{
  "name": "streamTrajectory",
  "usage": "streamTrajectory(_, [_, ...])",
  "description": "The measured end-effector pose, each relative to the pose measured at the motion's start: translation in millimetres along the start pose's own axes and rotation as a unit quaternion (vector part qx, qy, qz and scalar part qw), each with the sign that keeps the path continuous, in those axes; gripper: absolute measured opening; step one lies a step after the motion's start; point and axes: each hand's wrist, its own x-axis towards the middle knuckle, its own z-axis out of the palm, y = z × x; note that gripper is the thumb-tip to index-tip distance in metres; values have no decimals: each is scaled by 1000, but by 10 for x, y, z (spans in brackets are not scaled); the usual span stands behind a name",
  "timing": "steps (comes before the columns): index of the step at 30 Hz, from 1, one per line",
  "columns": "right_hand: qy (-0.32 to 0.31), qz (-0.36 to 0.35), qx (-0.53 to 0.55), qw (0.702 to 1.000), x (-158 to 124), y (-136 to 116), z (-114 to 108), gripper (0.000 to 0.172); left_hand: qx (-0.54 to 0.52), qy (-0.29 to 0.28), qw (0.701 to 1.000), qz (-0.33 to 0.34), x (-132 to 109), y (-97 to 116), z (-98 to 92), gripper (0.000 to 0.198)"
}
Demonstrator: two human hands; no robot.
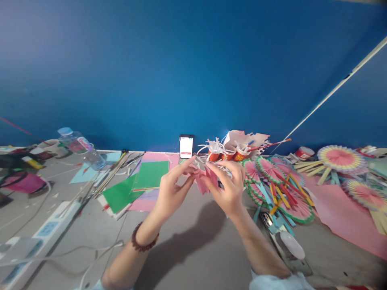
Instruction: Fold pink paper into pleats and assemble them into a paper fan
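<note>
Between my two hands is a pleated strip of pink paper (202,183), raised above the grey surface. The fingers and thumb of my left hand (175,185) pinch its left end. Its right part is pinched by my right hand (228,185), thumb below and fingers above. My fingertips cover some of the folds. Behind the paper, a phone (186,146) with a lit screen leans upright against the blue wall. Red paper cups (241,153) stand just beyond my right hand, one holding white paper strips (215,145).
Green paper sheets (151,175) lie left of my hands, near thin sticks (112,173) and a tilted plastic bottle (81,147). A power strip (45,233) with cables is at lower left. Pleated paper fans (298,207), pink paper (341,213) and a computer mouse (292,244) are on the right.
</note>
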Motion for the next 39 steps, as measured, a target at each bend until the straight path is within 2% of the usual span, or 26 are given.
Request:
streamTrajectory(3, [-39, 5, 44, 998, 24, -4, -30, 28, -5, 37, 999, -29, -8, 35, 23, 23])
streamTrajectory(6, [-48, 17, 86, 995, 17, -12, -35, 23, -22, 43, 999, -15, 2, 60, 36, 7])
streamTrajectory(11, [-59, 35, 130, 989, -12, -45, -29, 14, -70, 31, 997, -23, 10, 45, 49, 5])
streamTrajectory(16, [-81, 69, 181, 978, -21, -69, -36, 13, -103, 20, 993, -49, -2, 35, 50, 6])
streamTrajectory(20, [-85, 95, 195, 972, -9, -81, -49, 12, -112, 15, 993, -40, 1, 51, 52, 6])
streamTrajectory(30, [-108, 132, 226, 959, 29, -117, -69, 12, -30, 49, 998, 22, -18, 68, 59, 5])
streamTrajectory(39, [-82, 156, 248, 953, -19, -153, -45, 15, -11, 81, 995, 52, -11, 93, 88, 4])
